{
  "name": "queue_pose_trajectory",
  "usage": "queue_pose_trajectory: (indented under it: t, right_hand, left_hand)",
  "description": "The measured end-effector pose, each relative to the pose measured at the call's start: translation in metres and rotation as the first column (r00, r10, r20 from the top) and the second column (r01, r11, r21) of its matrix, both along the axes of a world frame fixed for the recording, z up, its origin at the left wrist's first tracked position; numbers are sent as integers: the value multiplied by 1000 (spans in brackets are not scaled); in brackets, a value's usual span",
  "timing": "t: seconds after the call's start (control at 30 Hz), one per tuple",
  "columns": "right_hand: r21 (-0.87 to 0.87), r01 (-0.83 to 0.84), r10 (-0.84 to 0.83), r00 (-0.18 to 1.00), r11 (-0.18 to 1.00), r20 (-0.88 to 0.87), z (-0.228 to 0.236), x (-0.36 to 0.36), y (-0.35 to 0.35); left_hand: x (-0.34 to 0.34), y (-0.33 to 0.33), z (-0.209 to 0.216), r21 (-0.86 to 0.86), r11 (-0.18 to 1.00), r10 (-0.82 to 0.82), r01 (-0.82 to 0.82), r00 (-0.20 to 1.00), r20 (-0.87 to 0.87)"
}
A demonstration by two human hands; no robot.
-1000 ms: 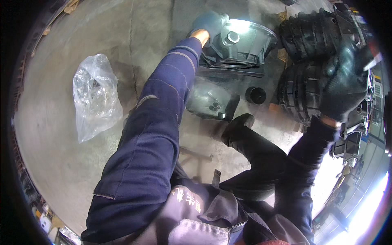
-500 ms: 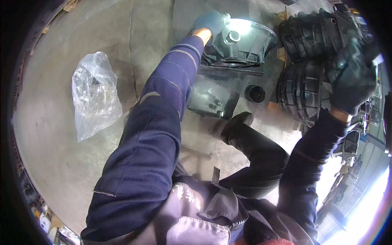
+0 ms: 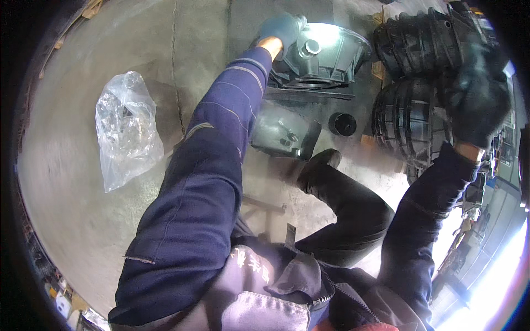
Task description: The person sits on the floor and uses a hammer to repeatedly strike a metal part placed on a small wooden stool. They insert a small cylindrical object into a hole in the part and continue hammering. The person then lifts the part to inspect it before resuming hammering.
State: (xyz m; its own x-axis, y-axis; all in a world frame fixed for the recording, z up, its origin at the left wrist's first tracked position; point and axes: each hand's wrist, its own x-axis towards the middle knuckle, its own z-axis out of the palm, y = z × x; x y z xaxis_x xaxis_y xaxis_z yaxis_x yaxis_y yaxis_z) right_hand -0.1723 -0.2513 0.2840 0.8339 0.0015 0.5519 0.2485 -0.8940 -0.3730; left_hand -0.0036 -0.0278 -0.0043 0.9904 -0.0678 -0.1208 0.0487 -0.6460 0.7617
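Note:
My left hand (image 3: 280, 32), in a blue-grey glove, is closed at the left rim of a black, ribbed, bowl-shaped plastic housing (image 3: 337, 55). That housing has a short round spout (image 3: 311, 48) on its side and a bright glare on its upper part. Out to the right, my right hand (image 3: 479, 105), in a dark glove, is raised in front of black ribbed plastic parts (image 3: 403, 113). Its fingers are smeared and dark, so whether they hold anything is hidden.
A clear plastic bag (image 3: 127, 132) lies on the concrete floor at left. Nearer than the housing sits an open dark bin (image 3: 309, 144) with small pieces inside. Beside it stands a black round cup (image 3: 343, 124). More black ribbed parts (image 3: 417, 47) stand at the far right.
My right hand has shifted slightly right and remains raised. My left hand stays at the housing's rim. The whole view has moved a little.

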Motion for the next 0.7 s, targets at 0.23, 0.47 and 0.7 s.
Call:
queue_pose_trajectory:
  t: [0.23,0.47,0.7]
  right_hand:
    - [-30,72,-73,721,997,-690,-195,-35,3]
    - [-53,-152,138,968,987,-207,-8,16,-27]
    - [-251,34,-155,863,967,-480,-151,-26,27]
  left_hand:
    - [11,6,-7,-89,996,-15,12,999,-29]
    - [-4,-1,2,42,999,-24,20,995,93]
    - [1,2,9,115,993,9,-20,995,97]
